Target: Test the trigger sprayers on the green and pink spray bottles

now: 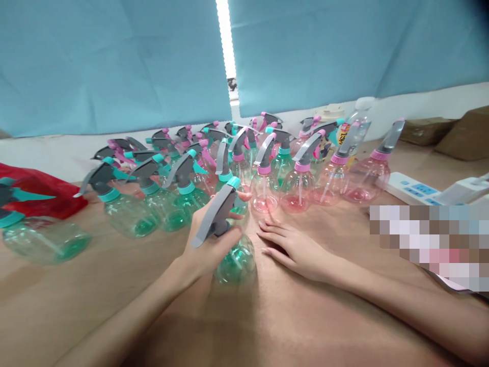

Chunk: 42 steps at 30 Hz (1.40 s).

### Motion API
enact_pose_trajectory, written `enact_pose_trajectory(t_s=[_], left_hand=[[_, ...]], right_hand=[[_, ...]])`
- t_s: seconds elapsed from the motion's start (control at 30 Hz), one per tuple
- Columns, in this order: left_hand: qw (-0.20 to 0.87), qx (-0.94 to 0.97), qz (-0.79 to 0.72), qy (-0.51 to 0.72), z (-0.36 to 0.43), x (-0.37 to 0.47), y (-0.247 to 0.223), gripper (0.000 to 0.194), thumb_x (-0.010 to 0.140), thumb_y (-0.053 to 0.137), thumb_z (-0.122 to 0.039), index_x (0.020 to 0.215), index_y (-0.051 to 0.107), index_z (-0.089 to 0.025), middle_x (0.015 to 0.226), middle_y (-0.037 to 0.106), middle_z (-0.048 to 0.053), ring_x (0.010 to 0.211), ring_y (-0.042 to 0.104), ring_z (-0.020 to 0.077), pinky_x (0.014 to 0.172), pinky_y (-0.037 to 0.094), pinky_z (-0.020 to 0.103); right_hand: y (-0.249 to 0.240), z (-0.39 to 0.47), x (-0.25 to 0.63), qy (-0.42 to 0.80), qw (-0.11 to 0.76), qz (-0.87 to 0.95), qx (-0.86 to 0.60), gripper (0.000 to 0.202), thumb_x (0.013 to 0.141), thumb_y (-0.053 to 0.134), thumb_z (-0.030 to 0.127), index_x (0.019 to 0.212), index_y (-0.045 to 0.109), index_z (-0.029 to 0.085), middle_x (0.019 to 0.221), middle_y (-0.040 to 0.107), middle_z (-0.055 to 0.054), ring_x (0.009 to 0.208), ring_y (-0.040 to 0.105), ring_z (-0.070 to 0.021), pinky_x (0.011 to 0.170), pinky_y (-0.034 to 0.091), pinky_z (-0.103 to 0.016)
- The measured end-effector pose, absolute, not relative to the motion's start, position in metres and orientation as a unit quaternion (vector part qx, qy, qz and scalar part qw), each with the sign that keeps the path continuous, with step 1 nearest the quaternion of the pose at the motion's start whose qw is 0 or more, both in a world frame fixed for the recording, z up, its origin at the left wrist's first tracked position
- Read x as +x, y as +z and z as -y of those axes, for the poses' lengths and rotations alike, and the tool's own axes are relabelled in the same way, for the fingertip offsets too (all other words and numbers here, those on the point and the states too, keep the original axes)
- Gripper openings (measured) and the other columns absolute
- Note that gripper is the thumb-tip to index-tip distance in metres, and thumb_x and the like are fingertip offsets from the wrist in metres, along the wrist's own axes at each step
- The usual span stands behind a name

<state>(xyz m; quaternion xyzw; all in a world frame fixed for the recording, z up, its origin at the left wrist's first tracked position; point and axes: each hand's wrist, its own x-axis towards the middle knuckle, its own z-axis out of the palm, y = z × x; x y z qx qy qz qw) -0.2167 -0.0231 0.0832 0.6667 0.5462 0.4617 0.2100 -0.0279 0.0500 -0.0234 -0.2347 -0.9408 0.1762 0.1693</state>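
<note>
- Left hand (204,250): thumb and fingers wrapped round the neck of 1 green spray bottle (237,262), just below its grey head (217,211). Bottle is near upright, mid-table; can't tell if its base touches the table (305,321).
- Right hand (294,244): palm down on the table, fingers loosely spread, gripping nothing, near the closest pink bottle (264,196).
- Progress, my read: the front bottles all look assembled, heads fitted, held one included. Back rows overlap, so no count there. What's left: can't tell.
- Layout: 4 pink bottles form the front row on the right, green bottles (187,204) on the left, mixed colours behind.
- Left side: red bag (72,196) behind the leftmost green bottle (42,242).
- Right side: power strip (414,189), brown boxes (464,135) behind it.
</note>
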Motion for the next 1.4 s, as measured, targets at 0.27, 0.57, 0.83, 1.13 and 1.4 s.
enact_pose_trajectory(t_s=[0.27,0.57,0.83,1.13,1.4], left_hand=[[0.216,0.65,-0.519,0.51,0.021,-0.216,0.073,0.047,0.067,0.054,-0.009,0.113,0.058,-0.016,0.123,0.063,0.011,0.111,0.063,0.0248,0.089,0.059,0.034],[0.224,0.66,-0.507,0.508,0.019,-0.217,0.073,0.046,0.067,0.054,-0.008,0.112,0.057,-0.018,0.121,0.064,0.011,0.116,0.06,0.027,0.085,0.059,0.037],[0.222,0.664,-0.506,0.504,0.02,-0.217,0.075,0.043,0.067,0.054,-0.008,0.109,0.056,-0.016,0.119,0.063,0.012,0.116,0.059,0.0269,0.083,0.06,0.036],[0.22,0.663,-0.52,0.491,0.021,-0.216,0.08,0.041,0.065,0.051,-0.008,0.105,0.056,-0.016,0.116,0.065,0.012,0.11,0.061,0.0256,0.083,0.06,0.036],[0.217,0.66,-0.535,0.481,0.02,-0.213,0.085,0.042,0.062,0.05,-0.01,0.102,0.057,-0.021,0.113,0.068,0.009,0.108,0.063,0.0262,0.082,0.06,0.036]], right_hand=[[-0.025,-0.05,-0.028,0.178,0.17,0.94,-0.237,0.048,0.099,0.041,0.041,0.133,0.056,0.01,0.141,0.053,-0.014,0.135,0.043,-0.0298,0.112,0.036,-0.049],[-0.025,-0.05,-0.028,0.182,0.181,0.937,-0.235,0.046,0.098,0.043,0.039,0.132,0.057,0.012,0.139,0.054,-0.014,0.134,0.044,-0.0292,0.111,0.036,-0.05],[-0.025,-0.05,-0.028,0.188,0.181,0.936,-0.235,0.046,0.098,0.043,0.04,0.132,0.057,0.012,0.14,0.053,-0.014,0.135,0.043,-0.0297,0.112,0.035,-0.051],[-0.024,-0.05,-0.028,0.184,0.168,0.939,-0.238,0.048,0.099,0.041,0.041,0.133,0.056,0.011,0.142,0.051,-0.015,0.135,0.042,-0.0303,0.112,0.035,-0.051],[-0.026,-0.049,-0.027,0.196,0.182,0.934,-0.238,0.047,0.098,0.043,0.04,0.133,0.056,0.013,0.141,0.052,-0.015,0.134,0.044,-0.0295,0.111,0.036,-0.051]])
